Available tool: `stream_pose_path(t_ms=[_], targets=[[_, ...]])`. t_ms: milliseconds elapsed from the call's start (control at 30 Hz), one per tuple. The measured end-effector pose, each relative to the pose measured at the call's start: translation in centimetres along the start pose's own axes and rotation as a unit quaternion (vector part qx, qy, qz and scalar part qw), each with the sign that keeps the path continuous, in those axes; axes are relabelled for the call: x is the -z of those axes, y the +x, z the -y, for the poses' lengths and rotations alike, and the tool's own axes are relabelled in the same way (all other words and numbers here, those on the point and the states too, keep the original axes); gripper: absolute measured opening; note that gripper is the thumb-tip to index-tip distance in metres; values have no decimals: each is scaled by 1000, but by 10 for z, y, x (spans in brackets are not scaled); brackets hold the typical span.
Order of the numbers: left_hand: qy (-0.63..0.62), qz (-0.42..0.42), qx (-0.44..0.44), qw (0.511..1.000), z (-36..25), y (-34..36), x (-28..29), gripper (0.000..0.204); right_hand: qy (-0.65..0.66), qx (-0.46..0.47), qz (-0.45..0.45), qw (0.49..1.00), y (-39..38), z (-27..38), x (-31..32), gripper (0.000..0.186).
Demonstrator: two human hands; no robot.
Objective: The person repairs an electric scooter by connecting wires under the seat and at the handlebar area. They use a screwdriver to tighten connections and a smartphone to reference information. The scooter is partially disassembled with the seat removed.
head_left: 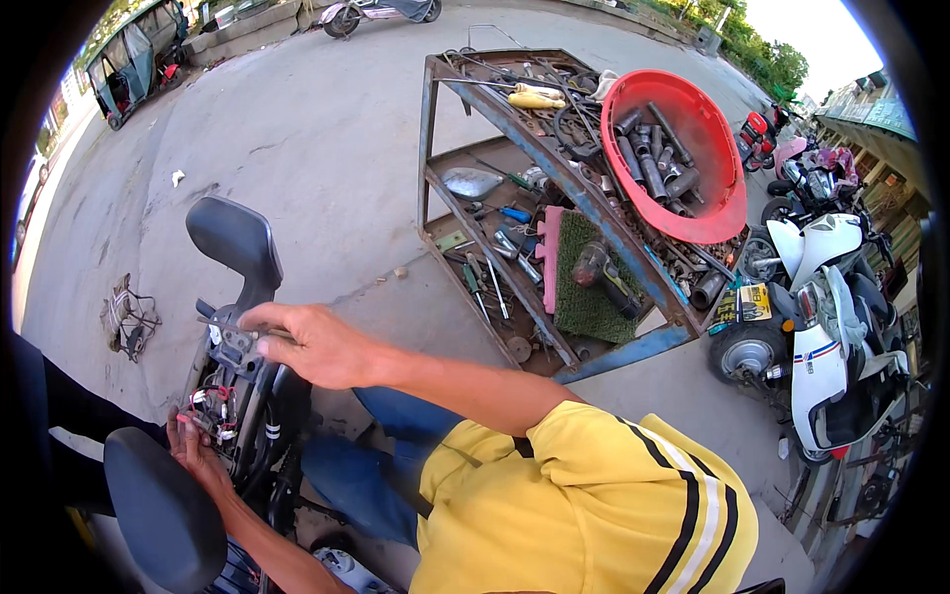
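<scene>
A partly opened electric scooter stands at my left, with a black seat point(233, 243) and a second black pad point(163, 510) nearer to me. Between these, red and white wires point(220, 406) with connectors lie exposed in the frame. My right hand point(322, 345) is closed on a thin metal tool point(223, 325), held across a grey metal bracket point(234, 348); the tool's exact kind does not show. Lower down, my left hand point(201, 460) has its fingers curled at the wires, gripping them beside the frame. Part of that grip is hidden.
Ahead on the right stands a rusty blue metal cart point(633, 346) full of hand tools. A red helmet-shaped bowl point(727, 208) on it holds sockets. A power drill point(606, 277) rests on green turf. Dark trouser legs point(84, 396) show at left. Parked scooters point(826, 371) line the right.
</scene>
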State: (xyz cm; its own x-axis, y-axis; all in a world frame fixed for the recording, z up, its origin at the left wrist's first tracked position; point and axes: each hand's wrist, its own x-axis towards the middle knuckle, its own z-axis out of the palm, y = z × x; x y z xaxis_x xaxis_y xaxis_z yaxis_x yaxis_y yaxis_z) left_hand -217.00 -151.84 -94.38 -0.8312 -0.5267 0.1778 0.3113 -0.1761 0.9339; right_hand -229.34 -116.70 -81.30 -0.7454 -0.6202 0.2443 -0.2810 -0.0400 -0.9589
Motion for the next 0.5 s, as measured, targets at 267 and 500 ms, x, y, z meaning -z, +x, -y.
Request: stream_pose_path(t_ms=[267,500], targets=[[19,-81,-61,995,21,2,-1,34,-108,116,54,986,4,-23,-93,28],[87,-147,-127,977,30,-8,-21,29,-206,130,19,970,1,-44,-93,33]])
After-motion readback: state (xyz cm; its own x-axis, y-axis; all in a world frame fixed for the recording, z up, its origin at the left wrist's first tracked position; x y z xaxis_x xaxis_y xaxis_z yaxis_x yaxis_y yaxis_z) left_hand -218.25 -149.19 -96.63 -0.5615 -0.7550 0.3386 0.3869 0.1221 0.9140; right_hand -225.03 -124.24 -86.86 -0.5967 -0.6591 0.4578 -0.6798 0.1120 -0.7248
